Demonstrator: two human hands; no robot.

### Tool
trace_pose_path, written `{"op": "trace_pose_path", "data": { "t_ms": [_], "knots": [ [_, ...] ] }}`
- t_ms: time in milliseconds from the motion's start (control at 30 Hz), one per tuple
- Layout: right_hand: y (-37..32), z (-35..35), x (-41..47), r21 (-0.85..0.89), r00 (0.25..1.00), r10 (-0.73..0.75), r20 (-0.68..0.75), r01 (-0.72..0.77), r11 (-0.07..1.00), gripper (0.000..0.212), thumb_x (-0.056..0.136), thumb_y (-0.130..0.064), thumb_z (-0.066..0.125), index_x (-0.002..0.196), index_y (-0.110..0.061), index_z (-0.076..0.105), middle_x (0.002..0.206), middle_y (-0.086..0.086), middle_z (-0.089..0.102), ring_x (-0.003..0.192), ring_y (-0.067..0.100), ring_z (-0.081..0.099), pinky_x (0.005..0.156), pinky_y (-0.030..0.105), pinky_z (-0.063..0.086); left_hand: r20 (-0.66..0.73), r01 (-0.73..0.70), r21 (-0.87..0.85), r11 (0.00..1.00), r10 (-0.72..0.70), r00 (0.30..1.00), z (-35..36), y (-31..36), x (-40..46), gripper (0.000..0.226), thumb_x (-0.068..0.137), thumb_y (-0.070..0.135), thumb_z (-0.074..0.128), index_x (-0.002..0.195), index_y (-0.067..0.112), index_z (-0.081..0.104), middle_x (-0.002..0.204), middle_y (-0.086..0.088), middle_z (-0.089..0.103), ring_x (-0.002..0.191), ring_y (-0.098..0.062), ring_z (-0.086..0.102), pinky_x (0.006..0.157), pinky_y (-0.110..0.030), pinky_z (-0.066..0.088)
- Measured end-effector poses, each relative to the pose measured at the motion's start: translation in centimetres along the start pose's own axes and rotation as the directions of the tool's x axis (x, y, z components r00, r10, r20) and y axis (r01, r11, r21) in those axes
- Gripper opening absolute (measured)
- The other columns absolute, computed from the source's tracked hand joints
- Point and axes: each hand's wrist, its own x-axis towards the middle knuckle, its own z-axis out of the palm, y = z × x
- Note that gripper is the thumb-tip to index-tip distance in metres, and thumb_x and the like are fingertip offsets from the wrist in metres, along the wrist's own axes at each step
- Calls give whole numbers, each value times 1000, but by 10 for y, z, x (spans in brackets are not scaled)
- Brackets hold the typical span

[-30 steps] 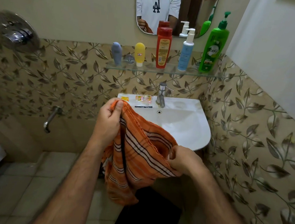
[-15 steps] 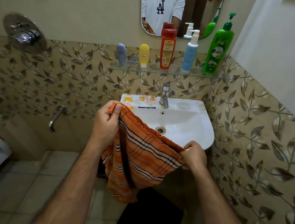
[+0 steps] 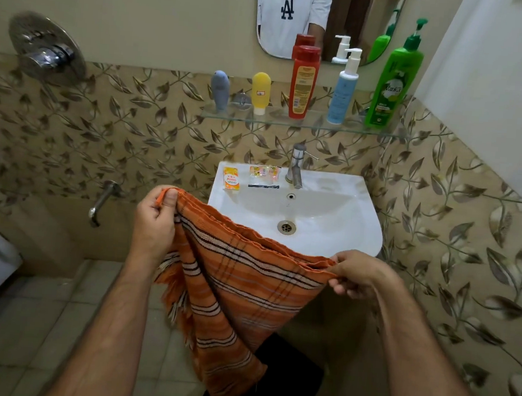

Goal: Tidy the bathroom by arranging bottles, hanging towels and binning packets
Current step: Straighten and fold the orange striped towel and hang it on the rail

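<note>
bottles [image 3: 304, 82] lined up; my left hand [image 3: 155, 217] and right hand [image 3: 355, 274] pinch the towel [image 3: 240, 290], unhung; packets [image 3: 232, 179] unbinned.

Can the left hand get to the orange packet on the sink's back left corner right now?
Probably not yet. The path from the left hand to the orange packet on the sink rim looks free, but that hand is pinching the orange towel, which the right hand also holds.

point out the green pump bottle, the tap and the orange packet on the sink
green pump bottle [image 3: 389, 92]: head view, on its label
tap [image 3: 296, 166]: head view, on its upright body
orange packet [image 3: 232, 179]: head view, on its middle
</note>
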Motion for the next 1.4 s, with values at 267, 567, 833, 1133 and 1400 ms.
{"op": "trace_pose_path", "data": {
  "t_ms": [267,567,833,1133,1400],
  "knots": [
    [-30,-7,-15,99,990,-139,23,136,986,13,97,-13,57,107,-13,65,60,3,66,41,8,54,36,16,30,6,135,93,987,-136,991,-22,-49,3,19,103,16,50,90,17,63,81,0,65,83,-19,61,75,-31,51],
    [-60,-9,-51,-86,967,-115,-229,98,992,34,92,-6,31,88,-2,64,45,3,55,32,10,37,35,15,24,9,84,96,992,-86,996,-21,-56,9,16,102,11,51,92,12,63,78,3,62,74,-7,56,63,-6,43],
    [-66,-9,-78,323,919,-361,-162,395,860,30,99,-13,41,112,-3,67,98,13,77,88,23,76,52,25,56,1,21,83,996,-21,1000,-23,-33,32,19,105,20,45,96,16,61,80,6,61,73,-1,57,63,-15,45],
    [-91,-19,-92,-197,622,-637,-455,628,753,6,88,-18,71,84,-16,75,78,6,76,71,18,66,58,26,50,-122,-53,136,989,70,990,-11,17,75,26,107,29,36,91,17,53,74,7,53,66,-7,50,56,-25,41],
    [-126,-21,-93,140,552,-645,-529,806,575,14,99,-21,56,94,-16,69,83,0,77,78,16,74,62,24,56,-225,-2,49,999,13,974,4,48,102,33,106,35,31,84,20,51,72,7,53,62,-9,51,56,-27,40]
  ]
}}
